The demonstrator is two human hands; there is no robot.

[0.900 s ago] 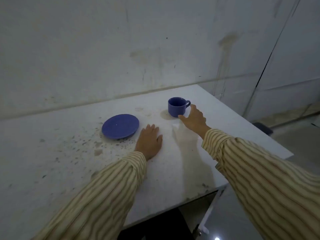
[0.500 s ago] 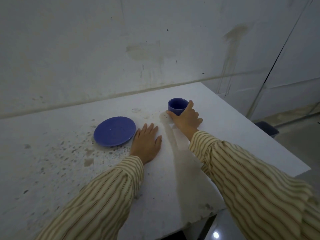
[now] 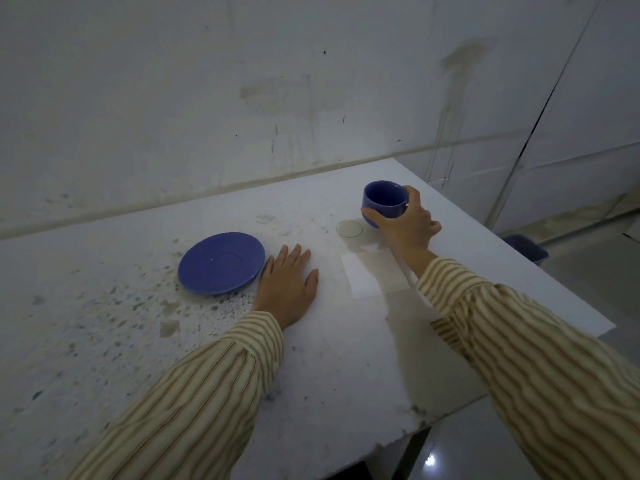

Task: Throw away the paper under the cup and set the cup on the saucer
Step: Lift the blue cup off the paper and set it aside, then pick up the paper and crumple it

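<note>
My right hand (image 3: 407, 225) grips the blue cup (image 3: 383, 201) and holds it lifted a little above the white table (image 3: 311, 358), slightly tilted. A white sheet of paper (image 3: 370, 275) lies flat on the table below and in front of the cup, with a round ring mark (image 3: 349, 229) at its far end. The blue saucer (image 3: 221, 262) sits empty to the left. My left hand (image 3: 287, 284) rests flat on the table, fingers spread, just right of the saucer's rim.
The table stands against a stained white wall (image 3: 242, 98). Its left part is speckled with dark spots (image 3: 138, 306). The right edge drops to the floor, where a dark blue bin (image 3: 528, 247) stands beside the table.
My right hand closed around the cup and raised it off the paper, uncovering the ring mark. My left hand stayed flat by the saucer.
</note>
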